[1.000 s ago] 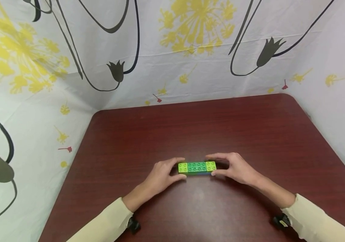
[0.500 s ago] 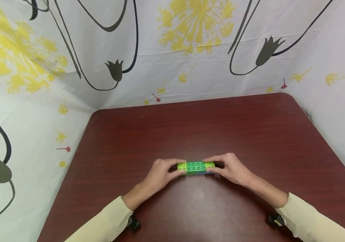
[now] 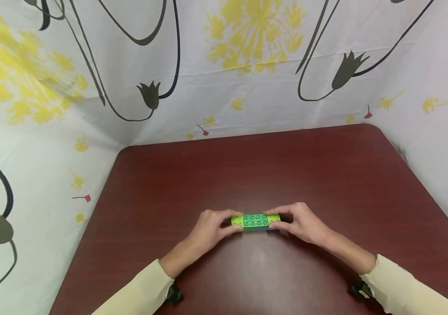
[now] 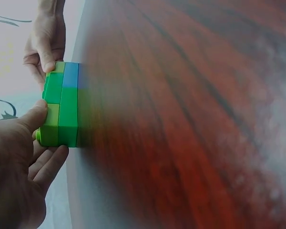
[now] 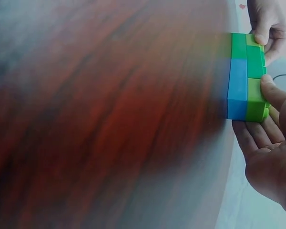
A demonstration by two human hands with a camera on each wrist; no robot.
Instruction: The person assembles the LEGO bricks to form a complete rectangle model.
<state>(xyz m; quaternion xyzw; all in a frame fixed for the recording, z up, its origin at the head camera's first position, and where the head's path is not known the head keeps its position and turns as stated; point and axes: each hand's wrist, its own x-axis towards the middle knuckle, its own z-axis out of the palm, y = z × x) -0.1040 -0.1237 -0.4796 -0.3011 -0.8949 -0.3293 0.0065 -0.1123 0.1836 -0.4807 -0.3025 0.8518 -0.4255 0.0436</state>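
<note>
A short two-layer row of studded toy building bricks sits on the table in front of me. On top, a green brick (image 3: 255, 220) lies between a left lime brick (image 4: 49, 125) and a right lime brick (image 5: 255, 98). Beneath them are a longer green brick (image 4: 69, 117) and a blue brick (image 5: 237, 93), end to end. My left hand (image 3: 206, 229) pinches the left lime brick between thumb and fingers. At the other end, my right hand (image 3: 305, 224) pinches the right lime brick the same way. Fingertips hide part of both lime bricks.
The dark red-brown wooden table (image 3: 192, 175) extends around the bricks, with rounded far corners. White cloth (image 3: 192, 105) printed with flowers hangs behind it and at both sides. Black devices are strapped under both sleeves.
The right hand has moved slightly left and its fingers have closed in over the right lime brick. The left thumb and fingers have also closed onto the left lime brick. The bricks stay in place.
</note>
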